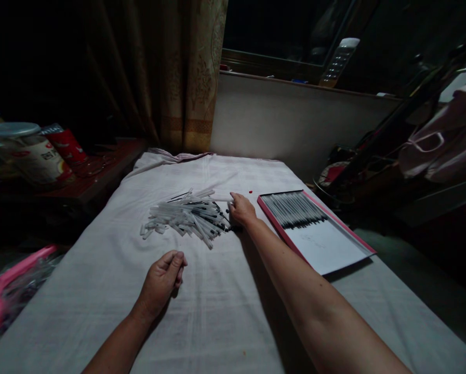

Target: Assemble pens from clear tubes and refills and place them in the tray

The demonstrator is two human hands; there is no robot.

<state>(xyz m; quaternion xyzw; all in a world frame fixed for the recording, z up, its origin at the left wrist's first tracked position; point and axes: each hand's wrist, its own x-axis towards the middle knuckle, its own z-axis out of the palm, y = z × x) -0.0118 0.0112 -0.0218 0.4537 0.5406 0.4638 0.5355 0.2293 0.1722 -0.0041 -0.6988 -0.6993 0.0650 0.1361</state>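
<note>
A loose pile of slim, translucent pens with dark ends lies across the middle of the cloth-covered bed. My right hand reaches to the pile's right end, its fingers closed on a pale pen that is mostly hidden by the hand. Closer to me, my left hand rests as a loose fist in front of the pile, with nothing sticking out of it. To the right lies a shallow, red-edged box. A row of pens fills its far part side by side, dark ends towards me; its white bottom shows nearer me.
A small red bit lies on the white cloth beyond my right hand. At left, lidded jars stand on a dark red table, with a pink handle below. A bottle stands on the windowsill.
</note>
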